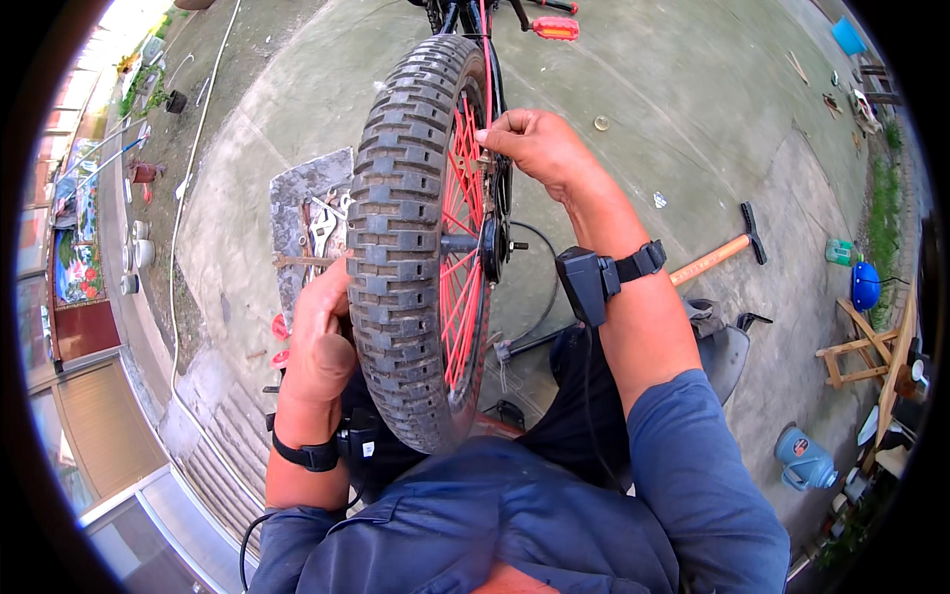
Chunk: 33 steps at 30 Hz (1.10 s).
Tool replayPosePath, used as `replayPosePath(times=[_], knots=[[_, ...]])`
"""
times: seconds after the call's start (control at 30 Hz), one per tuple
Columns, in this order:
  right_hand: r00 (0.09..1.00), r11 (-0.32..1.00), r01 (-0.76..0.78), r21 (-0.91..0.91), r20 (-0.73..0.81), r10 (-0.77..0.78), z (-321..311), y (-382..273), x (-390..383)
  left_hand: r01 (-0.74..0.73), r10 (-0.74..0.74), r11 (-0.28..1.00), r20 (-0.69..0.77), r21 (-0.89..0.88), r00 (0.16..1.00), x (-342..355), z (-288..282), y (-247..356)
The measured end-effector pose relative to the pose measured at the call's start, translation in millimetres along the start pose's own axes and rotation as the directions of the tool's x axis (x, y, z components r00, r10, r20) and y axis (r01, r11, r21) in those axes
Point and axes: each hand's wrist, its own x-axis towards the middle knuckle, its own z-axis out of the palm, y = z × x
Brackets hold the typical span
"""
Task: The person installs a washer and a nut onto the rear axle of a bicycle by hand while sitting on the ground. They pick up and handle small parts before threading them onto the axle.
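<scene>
A bicycle wheel stands upright between my arms, with a chunky black tire (398,228) and red spokes (456,307). The axle (518,246) sticks out on its right side. My right hand (539,148) is at the wheel's upper right, by the frame. Its thumb and fingertips are pinched together there, and whatever lies between them is too small to make out. Against the tire's left side rests my left hand (322,317); the tire hides its fingers. Just beyond it, an adjustable wrench (322,227) lies among tools on a grey board (287,193).
A red pedal (555,28) juts out at the top. On the concrete to the right lies a wooden-handled hammer (717,257). Farther right are a blue jug (805,458) and a wooden stand (853,348). A pale hose (181,223) runs along the left.
</scene>
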Motion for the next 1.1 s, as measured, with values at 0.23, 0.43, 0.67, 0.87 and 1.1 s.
replayPosePath(times=[0.23,0.43,0.67,0.87,1.1], knots=[[0.998,0.999,0.017,0.033,0.054,-0.019,-5.2,-7.8,-9.6,-0.013,0.006,0.991,0.058,0.136,0.998,0.7,0.0,18.2],[0.994,0.999,0.024,0.043,0.107,-0.029,-4.9,-10.6,-12.4,-0.045,0.042,0.988,0.019,0.15,0.999,5.4,9.8,24.9],[0.987,0.998,0.035,0.045,0.156,-0.042,-7.2,-11.9,-15.0,-0.001,0.001,0.996,0.008,0.091,1.0,7.1,11.1,23.9],[0.981,0.994,0.104,0.019,0.163,-0.105,-5.3,-7.7,-13.7,-0.014,0.015,0.998,-0.014,0.061,1.0,9.1,15.4,24.6],[0.961,0.989,0.092,0.113,0.249,-0.118,-9.8,-5.1,-12.6,-0.015,0.015,0.999,-0.008,0.042,1.0,9.8,12.5,22.0]])
